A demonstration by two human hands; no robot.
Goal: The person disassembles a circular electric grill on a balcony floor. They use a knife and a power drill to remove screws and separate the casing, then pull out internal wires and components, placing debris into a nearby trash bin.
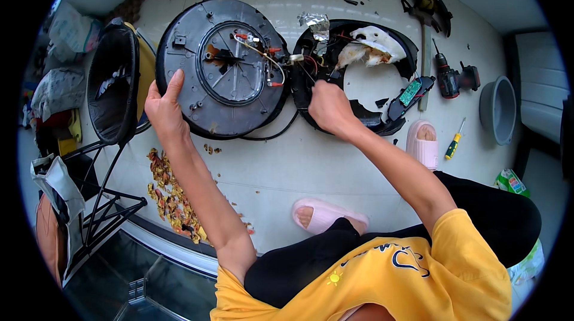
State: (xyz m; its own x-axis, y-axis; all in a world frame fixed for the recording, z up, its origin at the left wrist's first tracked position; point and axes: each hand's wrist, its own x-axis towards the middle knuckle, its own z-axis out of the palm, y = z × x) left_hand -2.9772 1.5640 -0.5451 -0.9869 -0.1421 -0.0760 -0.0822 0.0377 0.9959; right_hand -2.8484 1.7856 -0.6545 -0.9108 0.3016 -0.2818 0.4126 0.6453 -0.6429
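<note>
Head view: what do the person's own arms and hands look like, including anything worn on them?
The left hand and right hand are ungloved, with no ring or watch that I can make out. Both forearms are uncovered, without visible cables or markings. The short sleeves are plain yellow, matching the T-shirt.

Soft, even light; fisheye-bent edges

Dark disc [239, 84] beside opened housing [301, 95]
</note>
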